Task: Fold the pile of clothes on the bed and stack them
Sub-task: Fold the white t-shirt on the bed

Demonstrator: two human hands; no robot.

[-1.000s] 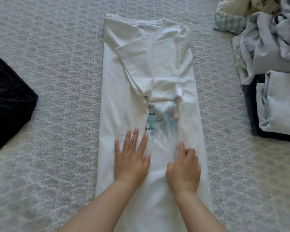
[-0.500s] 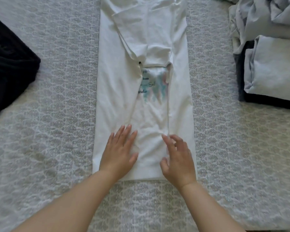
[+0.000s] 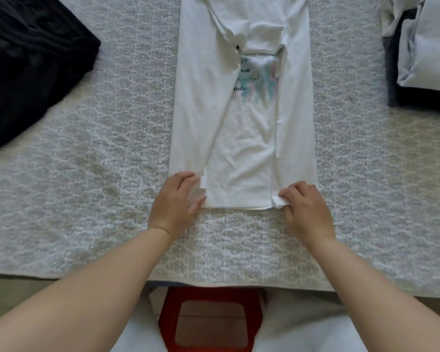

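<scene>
Lay lengthwise on the bed (image 3: pixel 112 174): white T-shirt (image 3: pixel 241 138), sides folded in. Gripped its near hem corners, left hand (image 3: pixel 174 201) and right hand (image 3: pixel 305 207), fingers (image 3: pixel 286 193) curled round fabric.

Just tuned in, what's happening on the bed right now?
A person is folding a white T-shirt laid flat on the patterned bedspread, its sides already folded in over the printed front. The left hand grips the near-left corner of the hem and the right hand pinches the near-right corner, likely to fold the bottom up. A dark garment lies to the left, and folded pale clothes are stacked on the right.
</scene>
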